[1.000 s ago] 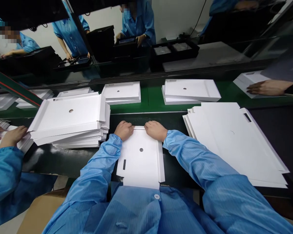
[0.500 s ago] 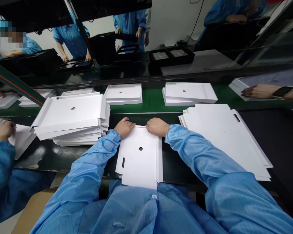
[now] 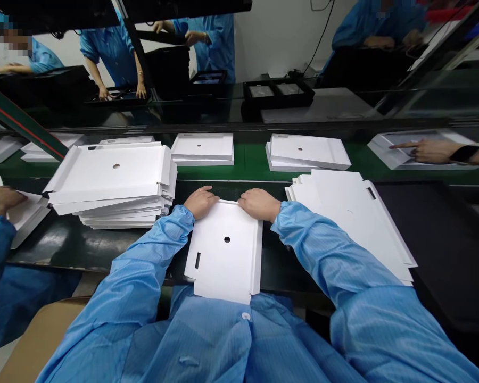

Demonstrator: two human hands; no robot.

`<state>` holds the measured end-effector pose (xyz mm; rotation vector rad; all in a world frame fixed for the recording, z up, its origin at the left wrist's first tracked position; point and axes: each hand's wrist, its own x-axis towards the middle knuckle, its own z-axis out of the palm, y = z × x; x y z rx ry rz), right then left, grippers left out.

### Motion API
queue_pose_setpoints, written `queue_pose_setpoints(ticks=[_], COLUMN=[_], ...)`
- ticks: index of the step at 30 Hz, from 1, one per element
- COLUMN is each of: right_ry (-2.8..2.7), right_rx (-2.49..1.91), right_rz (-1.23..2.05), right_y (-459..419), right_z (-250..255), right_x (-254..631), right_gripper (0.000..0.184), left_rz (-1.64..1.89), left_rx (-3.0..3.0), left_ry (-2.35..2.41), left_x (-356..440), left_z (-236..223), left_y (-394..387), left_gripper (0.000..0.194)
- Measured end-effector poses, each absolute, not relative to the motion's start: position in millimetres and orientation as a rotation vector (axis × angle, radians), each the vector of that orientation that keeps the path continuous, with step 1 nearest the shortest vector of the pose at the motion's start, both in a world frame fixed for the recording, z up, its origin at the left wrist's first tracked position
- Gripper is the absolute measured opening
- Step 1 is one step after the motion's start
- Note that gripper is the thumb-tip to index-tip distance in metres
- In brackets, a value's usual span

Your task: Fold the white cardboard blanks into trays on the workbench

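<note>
A white die-cut cardboard sheet [image 3: 223, 255] with a small round hole and a slot lies on the dark bench straight ahead of me. My left hand [image 3: 200, 201] grips its far left corner, fingers curled over the edge. My right hand [image 3: 259, 204] grips the far right corner the same way, folding the far flap. A tall stack of folded white sheets [image 3: 112, 183] stands to the left. A pile of flat unfolded sheets [image 3: 351, 218] lies to the right.
Two low stacks of folded sheets [image 3: 203, 148] [image 3: 305, 151] rest on the green belt [image 3: 249, 159] beyond. A co-worker's hand [image 3: 0, 199] works at the left, another's hand with a watch [image 3: 435, 151] at the right. People in blue coats stand behind the glass.
My hands and the sheet stay in nearly the same grip. The view tilted slightly. The right co-worker's hand moved further right, and the left co-worker's hand shifted.
</note>
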<state>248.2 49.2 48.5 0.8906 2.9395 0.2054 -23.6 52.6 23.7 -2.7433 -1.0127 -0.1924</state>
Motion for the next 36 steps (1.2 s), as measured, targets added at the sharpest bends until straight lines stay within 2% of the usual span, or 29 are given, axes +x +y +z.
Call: queue_pose_setpoints(ticks=[6,10,12,14,16,20,23,25,29,32,36], right_ry=[2.772,2.703,2.633,2.545,2.473,2.429,2.409,2.399,2.384,2.399,2.487], right_rx=[1.18,1.289,1.411,1.525,1.586,1.612,1.607,1.631,1.695,1.569,1.544], right_rz=[-0.182,-0.093,-0.05,-0.047,-0.067,-0.099,-0.106,-0.09,-0.066,-0.14,-0.263], right_y=[44.5,38.4,33.2,24.4,10.1,-31.5,-60.7,-73.6,-86.0,-89.3,-76.2], right_z=[53.5,53.3,53.6,54.4,55.2,55.0,52.3,49.4,46.1,49.8,56.3], right_x=[260.8,269.5,276.1,284.5,293.1,304.6,307.1,307.4,308.8,310.9,310.3], right_gripper=[0.04,0.045,0.047,0.049,0.05,0.049,0.047,0.045,0.041,0.044,0.043], left_rz=[-0.165,-0.236,-0.291,-0.19,0.07,0.439,0.517,0.53,0.39,0.212,0.038], left_rx=[-2.791,-2.707,-2.57,-2.513,-2.592,-2.631,-2.652,-2.733,-2.839,-2.869,-2.968], left_ry=[-1.147,-1.525,-1.875,-2.213,-2.416,-2.372,-2.285,-2.253,-2.233,-2.263,-2.156], left_x=[-20.2,-12.1,-13.1,-20.0,-30.4,-41.7,-33.8,-25.2,-16.0,-16.2,-12.7], left_z=[33.3,40.0,46.0,52.9,58.0,53.6,39.3,30.2,25.7,33.9,45.5], left_y=[48.3,34.3,23.7,14.1,8.7,10.8,14.0,14.0,13.6,19.7,35.0], left_gripper=[0.041,0.047,0.068,0.091,0.097,0.093,0.093,0.085,0.059,0.04,0.03])
